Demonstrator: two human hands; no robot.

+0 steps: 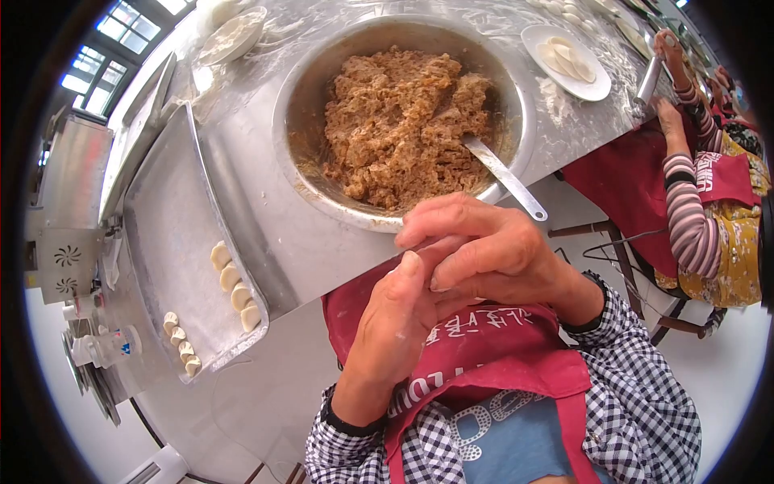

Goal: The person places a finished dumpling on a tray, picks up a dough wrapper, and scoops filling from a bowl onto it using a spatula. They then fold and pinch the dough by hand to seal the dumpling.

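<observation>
My left hand (391, 335) and my right hand (492, 254) are closed together above the red apron, just in front of the bowl's near rim. Their fingers overlap and hide whatever may be between them. Behind them a large metal bowl (294, 89) holds a brown minced filling (403, 121). A metal spoon (508, 179) is stuck in the filling, its handle over the right rim. To the left, a metal tray (173, 210) carries two short rows of folded dumplings (230, 277). A white plate (592, 87) at the upper right holds flat dough wrappers (564, 58).
A floury dish (234, 36) stands at the upper left. On the right a co-worker in a red apron (625, 194) holds a rolling pin (649, 79) at the table edge. A stool (629, 266) is below. A plastic container (109, 348) stands left of the tray.
</observation>
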